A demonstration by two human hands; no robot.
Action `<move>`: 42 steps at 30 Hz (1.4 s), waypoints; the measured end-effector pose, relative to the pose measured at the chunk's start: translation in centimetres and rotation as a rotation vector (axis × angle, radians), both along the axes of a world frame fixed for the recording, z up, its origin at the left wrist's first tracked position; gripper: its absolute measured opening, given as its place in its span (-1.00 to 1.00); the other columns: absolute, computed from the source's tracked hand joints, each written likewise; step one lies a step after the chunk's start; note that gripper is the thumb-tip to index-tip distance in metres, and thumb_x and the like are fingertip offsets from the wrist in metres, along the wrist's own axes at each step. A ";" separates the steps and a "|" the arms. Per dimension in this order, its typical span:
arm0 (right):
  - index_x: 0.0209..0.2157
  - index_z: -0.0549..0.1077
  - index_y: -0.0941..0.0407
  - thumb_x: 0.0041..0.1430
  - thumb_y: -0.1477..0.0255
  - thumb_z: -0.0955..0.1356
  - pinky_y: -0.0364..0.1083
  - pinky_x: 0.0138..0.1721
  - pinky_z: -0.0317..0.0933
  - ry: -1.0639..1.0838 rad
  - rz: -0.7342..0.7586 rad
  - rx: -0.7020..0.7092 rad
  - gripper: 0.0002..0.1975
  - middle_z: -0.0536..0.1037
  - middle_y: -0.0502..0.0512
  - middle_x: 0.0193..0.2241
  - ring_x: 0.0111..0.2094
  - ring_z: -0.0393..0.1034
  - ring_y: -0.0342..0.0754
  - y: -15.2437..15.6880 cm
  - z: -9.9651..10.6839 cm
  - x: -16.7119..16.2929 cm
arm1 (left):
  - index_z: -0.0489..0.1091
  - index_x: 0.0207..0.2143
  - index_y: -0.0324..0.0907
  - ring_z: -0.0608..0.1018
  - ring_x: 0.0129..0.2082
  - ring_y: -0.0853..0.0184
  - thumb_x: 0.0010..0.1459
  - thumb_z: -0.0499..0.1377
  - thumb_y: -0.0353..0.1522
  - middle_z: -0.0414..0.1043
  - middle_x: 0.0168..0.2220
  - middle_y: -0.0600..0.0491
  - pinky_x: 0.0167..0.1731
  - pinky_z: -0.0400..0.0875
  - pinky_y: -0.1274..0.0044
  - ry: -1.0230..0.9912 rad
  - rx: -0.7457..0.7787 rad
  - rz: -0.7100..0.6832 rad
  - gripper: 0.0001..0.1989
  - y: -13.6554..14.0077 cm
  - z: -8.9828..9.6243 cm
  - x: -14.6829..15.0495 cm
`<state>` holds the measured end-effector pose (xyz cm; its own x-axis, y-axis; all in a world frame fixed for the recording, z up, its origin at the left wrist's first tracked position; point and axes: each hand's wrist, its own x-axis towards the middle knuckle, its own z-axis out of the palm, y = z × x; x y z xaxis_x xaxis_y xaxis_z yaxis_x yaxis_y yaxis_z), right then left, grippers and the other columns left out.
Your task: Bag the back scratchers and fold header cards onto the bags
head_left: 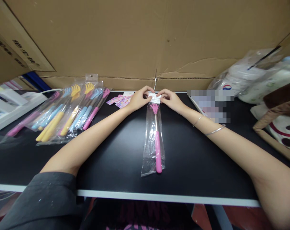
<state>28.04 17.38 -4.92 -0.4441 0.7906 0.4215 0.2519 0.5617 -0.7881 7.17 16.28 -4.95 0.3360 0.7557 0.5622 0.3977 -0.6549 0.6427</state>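
Clear plastic sleeve (149, 143): pink back scratcher (158, 150) inside. Left hand (139, 99) and right hand (171, 101) nearly closed, pinching white label (154, 97) at its top. Bagged cup (242, 76) right.

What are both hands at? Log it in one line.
left hand: at left end of white label; right hand: at its right end; pink back scratcher: in clear bag, on table

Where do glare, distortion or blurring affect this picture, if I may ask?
Head view: soft glare on the black tabletop, bright glints on the clear plastic sleeve; head view: blocky pixelation over a pale item, apparent wide-angle stretching of the right forearm.
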 end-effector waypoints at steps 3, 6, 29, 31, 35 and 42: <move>-0.30 0.41 0.08 0.03 0.48 0.39 -0.12 -0.38 0.15 -0.005 0.000 -0.002 -0.85 0.41 -0.07 -0.51 -0.46 0.28 -0.12 0.0 0.0 0.0 | 0.37 -0.17 -0.18 0.49 -0.32 0.41 0.05 0.15 -0.45 0.50 -0.20 0.07 -0.21 0.35 0.57 0.003 0.022 0.001 -0.76 -0.1 0.0 0.0; -0.30 0.41 0.09 0.01 0.50 0.40 -0.12 -0.37 0.14 -0.002 -0.006 -0.016 -0.84 0.41 -0.07 -0.50 -0.45 0.28 -0.13 -0.1 0.0 -0.1 | 0.36 -0.17 -0.17 0.49 -0.31 0.40 0.05 0.17 -0.42 0.50 -0.20 0.08 -0.20 0.36 0.56 0.000 0.030 0.001 -0.76 -0.2 0.0 0.0; -0.33 0.35 0.07 -0.06 0.44 0.42 -0.15 -0.44 0.07 -0.042 -0.050 0.028 -0.78 0.33 -0.12 -0.53 -0.51 0.19 -0.17 -0.3 0.1 -0.2 | 0.42 -0.12 -0.16 0.50 -0.41 0.36 0.06 0.20 -0.32 0.46 -0.43 0.14 -0.21 0.31 0.51 0.182 0.113 0.066 -0.71 -1.0 0.7 0.0; -0.34 0.34 0.07 -0.06 0.45 0.42 -0.14 -0.44 0.05 -0.050 -0.062 0.033 -0.78 0.32 -0.12 -0.54 -0.52 0.19 -0.17 -0.5 0.2 -0.3 | 0.42 -0.12 -0.16 0.52 -0.40 0.35 0.06 0.21 -0.32 0.46 -0.44 0.15 -0.14 0.28 0.48 0.210 0.124 0.093 -0.71 -1.2 0.9 0.1; -0.36 0.33 0.07 -0.02 0.43 0.41 -0.13 -0.43 0.04 -0.117 -0.145 0.082 -0.81 0.32 -0.13 -0.57 -0.53 0.18 -0.16 -1.1 0.3 -0.3 | 0.41 -0.12 -0.13 0.53 -0.37 0.32 0.08 0.21 -0.30 0.47 -0.44 0.16 -0.04 0.20 0.42 0.285 0.133 0.133 -0.72 -1.8 1.2 0.4; -0.36 0.31 0.06 0.00 0.42 0.41 -0.11 -0.42 0.05 -0.162 -0.186 0.117 -0.81 0.32 -0.13 -0.57 -0.53 0.19 -0.14 -1.4 0.4 -0.3 | 0.39 -0.11 -0.13 0.52 -0.34 0.29 0.12 0.18 -0.30 0.46 -0.44 0.14 -0.04 0.16 0.41 0.357 0.166 0.125 -0.73 -2.2 1.6 0.6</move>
